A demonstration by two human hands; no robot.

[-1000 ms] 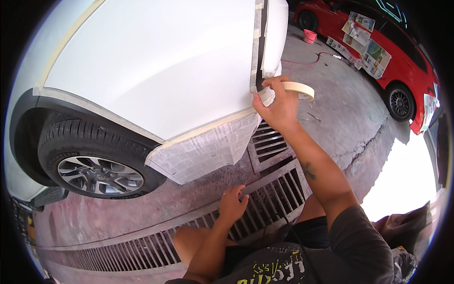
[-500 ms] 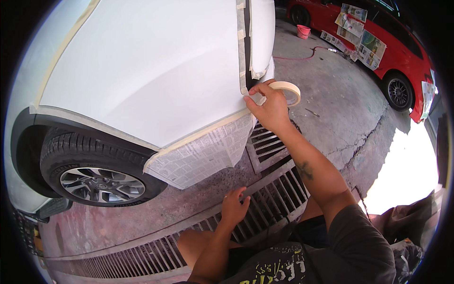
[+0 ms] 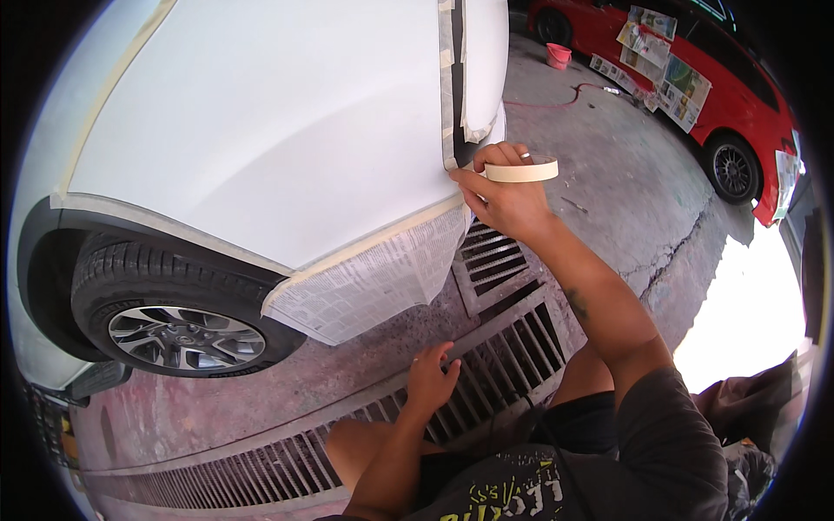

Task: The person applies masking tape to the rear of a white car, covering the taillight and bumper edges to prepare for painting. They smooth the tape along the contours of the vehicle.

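**At the lower corner of a white car-body panel [image 3: 278,130], a right hand [image 3: 511,201] grips a cream, ring-shaped roll of masking tape [image 3: 521,172]**

The roll lies against the curled fingers of the right hand, just beside the panel's corner. The thumb and forefinger reach toward that corner, where a pale tape strip [image 3: 447,104] ends beside a dark vertical gap; whether they pinch any tape cannot be told.

Along the panel's bottom edge, cream tape holds a grey printed newspaper sheet [image 3: 373,273], which hangs down at a slant. To its left stands a black rubber tyre [image 3: 113,269] around a silver-and-dark spoked wheel [image 3: 187,339], under a black wheel-arch trim [image 3: 42,269].

Nearer the body, the left hand [image 3: 430,378] is loosely open, fingers slightly bent, above a long metal drain grating [image 3: 234,476].

Farther off, on the grey, cracked concrete floor [image 3: 608,234], are a small pinkish-red plastic bucket [image 3: 559,56], a thin red hose [image 3: 556,104] and a red car [image 3: 745,122] with coloured newspaper sheets [image 3: 686,91] on its side.
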